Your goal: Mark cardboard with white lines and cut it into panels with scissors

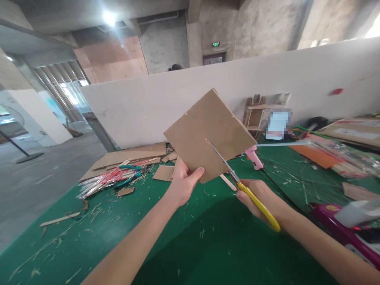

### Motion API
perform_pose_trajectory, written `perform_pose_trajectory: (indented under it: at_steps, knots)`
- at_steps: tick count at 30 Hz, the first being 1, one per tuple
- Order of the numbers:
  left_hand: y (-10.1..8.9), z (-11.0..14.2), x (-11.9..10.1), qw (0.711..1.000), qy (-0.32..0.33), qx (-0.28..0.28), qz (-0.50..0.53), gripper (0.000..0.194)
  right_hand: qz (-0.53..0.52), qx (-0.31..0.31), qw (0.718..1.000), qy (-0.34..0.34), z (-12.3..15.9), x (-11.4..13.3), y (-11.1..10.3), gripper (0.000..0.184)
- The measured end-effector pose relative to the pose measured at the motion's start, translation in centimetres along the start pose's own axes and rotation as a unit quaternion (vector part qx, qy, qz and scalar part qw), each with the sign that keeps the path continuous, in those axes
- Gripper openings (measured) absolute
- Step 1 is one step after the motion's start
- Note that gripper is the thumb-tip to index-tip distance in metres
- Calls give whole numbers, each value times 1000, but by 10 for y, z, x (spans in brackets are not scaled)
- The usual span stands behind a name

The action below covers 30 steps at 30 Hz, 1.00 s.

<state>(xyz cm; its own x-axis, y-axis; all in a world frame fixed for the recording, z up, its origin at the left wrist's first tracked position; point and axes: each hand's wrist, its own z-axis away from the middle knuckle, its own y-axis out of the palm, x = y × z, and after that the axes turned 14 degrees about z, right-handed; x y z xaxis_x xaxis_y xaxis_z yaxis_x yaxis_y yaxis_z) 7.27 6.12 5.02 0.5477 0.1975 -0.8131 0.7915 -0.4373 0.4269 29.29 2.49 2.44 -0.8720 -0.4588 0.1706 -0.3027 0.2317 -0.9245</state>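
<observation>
My left hand pinches the lower edge of a square piece of cardboard, thumb on the near face, and holds it up tilted above the table. In my right hand is a pair of scissors with yellow handles. One blade lies across the cardboard's near face, its tip near the middle of the sheet. The other blade is hidden, apparently behind the sheet. Small notches show along the two upper edges of the cardboard.
On the green table lie wooden sticks in plastic, teal-handled pliers, cardboard scraps and shavings at left. A pink glue gun, its cord, a small cardboard stand and a purple device are at right. A white partition stands behind.
</observation>
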Motion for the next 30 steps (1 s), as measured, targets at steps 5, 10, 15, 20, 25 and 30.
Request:
perform_pose_trajectory:
  at_steps: [5, 10, 15, 20, 25, 30]
  knots:
    - [1, 1, -1, 1000, -6, -9, 11, 61, 15, -5, 1000, 25, -1, 1, 3, 42]
    - [0, 1, 0, 999, -15, -2, 32, 59, 8, 9, 998, 56, -1, 2, 6, 45]
    - [0, 0, 0, 998, -24, -21, 50, 60, -10, 3, 999, 49, -2, 0, 7, 46]
    - [-3, -1, 0, 996, -26, -38, 78, 61, -17, 16, 1000, 12, -2, -5, 7, 40]
    - [-4, -4, -3, 995, -22, -45, 84, 54, -31, 28, 999, -10, -4, -4, 4, 37]
    - [2, -7, -6, 993, 19, -70, 91, 50, -80, 42, 996, -3, -7, 3, 3, 42]
